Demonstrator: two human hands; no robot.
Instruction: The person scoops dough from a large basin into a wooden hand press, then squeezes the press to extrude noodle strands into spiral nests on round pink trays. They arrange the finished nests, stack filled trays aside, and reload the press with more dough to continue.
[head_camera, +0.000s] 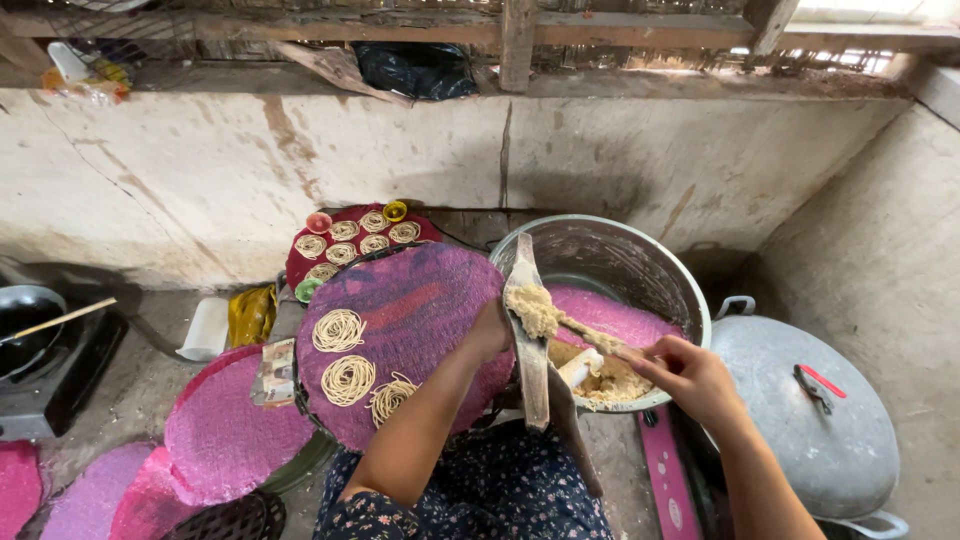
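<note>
1. The person is sitting low by the floor, looking down at both hands.
2. The left hand is closing around a long wooden tool and holding it upright over the rim of a big metal pot.
3. The right hand is pinching a thin stick and scraping a lump of pale dough on the wooden tool.
4. More dough is sitting inside the pot, over something pink.
5. A round purple mat is lying just left of the pot, on the person's lap side.
6. Three coils of thin noodles are sitting on the lower left part of the purple mat, so that mat is only partly filled.
7. A dark red mat behind it is carrying about seven small coils, so it looks more filled.
8. Pink mats with nothing on them are lying on the floor at the left, so it looks like much work is left.
9. A big metal lid is resting to the right of the pot.
10. A black pan with a stick in it is sitting at the far left.
</note>
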